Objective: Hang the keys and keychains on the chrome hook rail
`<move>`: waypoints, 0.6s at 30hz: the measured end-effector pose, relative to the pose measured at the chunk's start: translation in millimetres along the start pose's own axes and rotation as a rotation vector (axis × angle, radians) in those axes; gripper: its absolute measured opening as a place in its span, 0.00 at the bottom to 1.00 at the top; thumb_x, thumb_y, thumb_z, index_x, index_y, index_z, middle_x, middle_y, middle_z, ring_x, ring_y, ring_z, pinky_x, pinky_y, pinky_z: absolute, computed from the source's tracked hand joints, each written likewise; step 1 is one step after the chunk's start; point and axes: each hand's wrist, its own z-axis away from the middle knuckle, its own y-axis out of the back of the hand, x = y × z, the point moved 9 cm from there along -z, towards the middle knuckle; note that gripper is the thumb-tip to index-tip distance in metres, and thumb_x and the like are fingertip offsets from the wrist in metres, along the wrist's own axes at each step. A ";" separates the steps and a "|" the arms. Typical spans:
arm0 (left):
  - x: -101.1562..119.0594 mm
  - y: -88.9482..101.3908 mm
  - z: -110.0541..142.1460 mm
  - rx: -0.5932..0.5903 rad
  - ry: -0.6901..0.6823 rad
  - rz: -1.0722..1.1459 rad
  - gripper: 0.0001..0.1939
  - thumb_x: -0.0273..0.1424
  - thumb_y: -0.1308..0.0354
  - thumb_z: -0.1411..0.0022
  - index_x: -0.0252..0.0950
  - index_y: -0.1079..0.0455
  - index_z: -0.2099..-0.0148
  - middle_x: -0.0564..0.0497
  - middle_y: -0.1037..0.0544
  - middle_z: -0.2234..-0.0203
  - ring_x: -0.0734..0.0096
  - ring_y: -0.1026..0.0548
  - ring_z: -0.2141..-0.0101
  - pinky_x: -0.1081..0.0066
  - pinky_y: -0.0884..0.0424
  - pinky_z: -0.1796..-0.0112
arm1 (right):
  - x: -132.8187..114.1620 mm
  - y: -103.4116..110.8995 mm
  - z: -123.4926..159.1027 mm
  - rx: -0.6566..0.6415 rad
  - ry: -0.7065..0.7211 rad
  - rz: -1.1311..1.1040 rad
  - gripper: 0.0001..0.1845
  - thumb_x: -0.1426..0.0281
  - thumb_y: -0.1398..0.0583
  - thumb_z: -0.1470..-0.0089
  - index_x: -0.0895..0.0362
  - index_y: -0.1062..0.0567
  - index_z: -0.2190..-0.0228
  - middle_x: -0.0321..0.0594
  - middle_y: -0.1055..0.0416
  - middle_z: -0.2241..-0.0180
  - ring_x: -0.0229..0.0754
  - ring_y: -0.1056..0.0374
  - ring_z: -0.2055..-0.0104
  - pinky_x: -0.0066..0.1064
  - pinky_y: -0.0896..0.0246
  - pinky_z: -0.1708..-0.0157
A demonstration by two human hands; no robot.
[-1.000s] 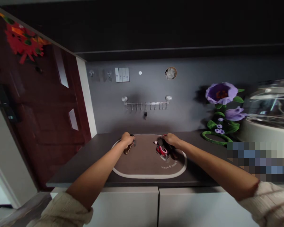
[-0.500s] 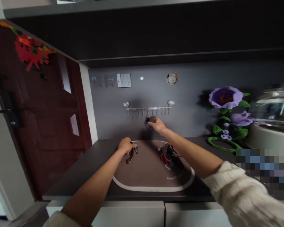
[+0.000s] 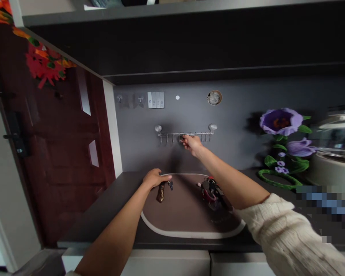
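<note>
My right hand point(image 3: 193, 145) is raised to the clear hook rail point(image 3: 167, 134) on the grey wall, its fingers pinched together at one of the middle hooks. Whatever lies between those fingertips is hidden. Lower down, my left hand point(image 3: 154, 179) hovers over or rests at the back left of the brown mat point(image 3: 181, 216), thumb stretched out apart from the fingers. Just under it lies a brown, glossy strap-like key fob point(image 3: 161, 193) with small dark keys point(image 3: 170, 185) beside it. A red and black bunch of key charms point(image 3: 210, 191) lies on the mat's right side.
A dark shelf point(image 3: 189, 46) overhangs the counter. Purple fabric flowers point(image 3: 281, 122) and a glass-topped appliance point(image 3: 336, 142) stand at the right. A dark red door point(image 3: 71, 165) is on the left. Small hooks point(image 3: 140, 99) and a white label card point(image 3: 155, 99) are on the wall.
My right hand has moved up to the hooks; the black item that hung beside it is no longer visible. My left fingers have spread, and the brown fob now lies flatter on the mat.
</note>
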 end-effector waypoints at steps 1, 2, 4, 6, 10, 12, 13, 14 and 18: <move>0.7 1.2 0.5 0.011 0.000 -0.016 0.36 0.54 0.45 0.66 0.32 0.33 0.60 0.43 0.27 0.63 0.63 0.30 0.63 0.75 0.40 0.70 | -6.4 -1.9 2.5 -0.018 -0.007 -0.033 0.09 0.72 0.46 0.56 0.60 0.39 0.84 0.32 0.39 0.87 0.27 0.46 0.86 0.19 0.51 0.87; 1.1 2.2 1.2 0.018 0.000 -0.032 0.34 0.55 0.47 0.64 0.33 0.32 0.62 0.43 0.26 0.65 0.64 0.30 0.65 0.75 0.41 0.71 | -10.2 -3.3 5.7 -0.041 -0.017 -0.029 0.08 0.72 0.46 0.56 0.60 0.38 0.83 0.32 0.39 0.87 0.27 0.46 0.86 0.19 0.51 0.87; 0.1 4.0 2.3 0.026 0.013 -0.063 0.31 0.56 0.52 0.59 0.33 0.31 0.68 0.45 0.25 0.71 0.66 0.29 0.70 0.75 0.42 0.75 | -8.1 -4.0 15.4 -0.103 -0.045 0.103 0.08 0.71 0.44 0.58 0.60 0.37 0.84 0.33 0.39 0.88 0.28 0.46 0.86 0.19 0.51 0.87; -2.9 6.3 3.1 0.038 0.038 -0.090 0.30 0.55 0.56 0.55 0.33 0.31 0.72 0.45 0.26 0.77 0.68 0.30 0.74 0.74 0.44 0.77 | 6.9 -2.8 30.8 -0.189 -0.064 0.363 0.10 0.70 0.42 0.61 0.61 0.36 0.86 0.35 0.40 0.89 0.30 0.46 0.86 0.21 0.53 0.88; -4.9 15.2 6.0 0.151 0.063 -0.093 0.23 0.49 0.54 0.51 0.33 0.32 0.73 0.46 0.27 0.76 0.70 0.31 0.74 0.74 0.44 0.76 | 51.1 -1.7 71.7 -0.363 0.032 0.961 0.15 0.71 0.40 0.65 0.60 0.37 0.93 0.36 0.44 0.93 0.34 0.44 0.84 0.25 0.52 0.84; 0.6 19.5 11.0 0.226 0.029 -0.037 0.18 0.44 0.51 0.50 0.34 0.33 0.69 0.46 0.27 0.73 0.71 0.31 0.73 0.75 0.43 0.74 | 70.4 -0.5 88.7 -0.397 0.031 1.015 0.16 0.75 0.38 0.68 0.60 0.39 0.96 0.34 0.48 0.94 0.36 0.43 0.82 0.26 0.52 0.81; 4.8 20.6 14.7 0.246 0.003 0.003 0.16 0.42 0.50 0.50 0.34 0.33 0.67 0.47 0.27 0.72 0.72 0.31 0.73 0.76 0.43 0.74 | 76.9 -0.2 95.2 -0.412 0.024 1.029 0.18 0.77 0.38 0.70 0.59 0.41 0.97 0.33 0.51 0.95 0.37 0.42 0.82 0.27 0.52 0.80; 10.0 20.7 19.0 0.247 -0.026 0.047 0.15 0.40 0.49 0.50 0.34 0.34 0.66 0.48 0.28 0.73 0.73 0.32 0.73 0.76 0.42 0.74 | 80.3 0.2 100.1 -0.424 0.016 1.030 0.19 0.78 0.37 0.72 0.59 0.42 0.98 0.32 0.52 0.96 0.37 0.42 0.82 0.27 0.52 0.80; 41.0 16.0 38.6 0.057 -0.188 0.268 0.16 0.42 0.44 0.55 0.34 0.37 0.70 0.54 0.33 0.80 0.78 0.36 0.79 0.77 0.43 0.76 | 65.9 -0.3 111.3 -0.532 0.001 0.973 0.12 0.75 0.35 0.74 0.61 0.35 0.92 0.32 0.45 0.92 0.34 0.43 0.81 0.25 0.52 0.80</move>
